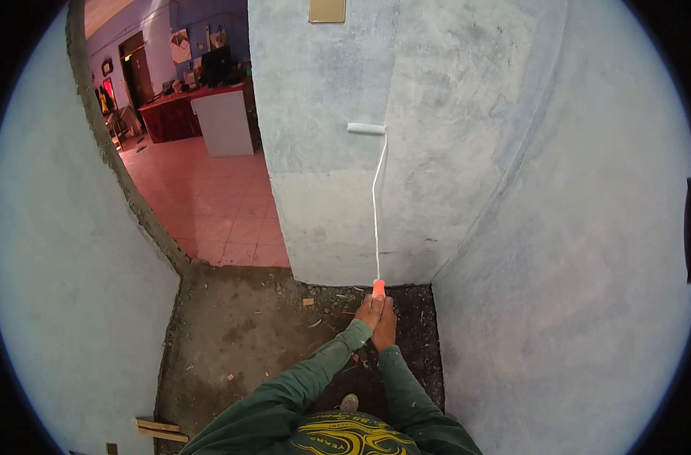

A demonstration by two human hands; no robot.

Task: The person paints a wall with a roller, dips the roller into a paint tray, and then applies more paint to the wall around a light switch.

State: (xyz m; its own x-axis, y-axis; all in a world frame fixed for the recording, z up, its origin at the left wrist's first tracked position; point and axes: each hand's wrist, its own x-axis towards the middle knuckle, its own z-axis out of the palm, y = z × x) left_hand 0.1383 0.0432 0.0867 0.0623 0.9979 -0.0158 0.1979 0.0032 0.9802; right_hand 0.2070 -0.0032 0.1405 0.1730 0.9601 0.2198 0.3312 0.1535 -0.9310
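Note:
A paint roller [367,128] with a white sleeve rests against the grey-white wall ahead of me. Its long thin white rod [375,205] runs down to an orange handle [379,287]. My left hand [369,310] is wrapped round this handle, and my right hand [386,329] is closed beside it, close against the left one. The lower end of the handle is hidden by my fingers. Around and left of the roller the wall [323,136] looks darker and smoother than the patchy, paler area on the right.
Side walls [565,303] close in on both sides. At the left a doorway opens to a room with pink floor tiles [216,197] and a red-covered desk [171,117]. A brass-coloured switch plate [327,10] sits high on the wall. Wood pieces [162,430] lie on the rough floor [232,326].

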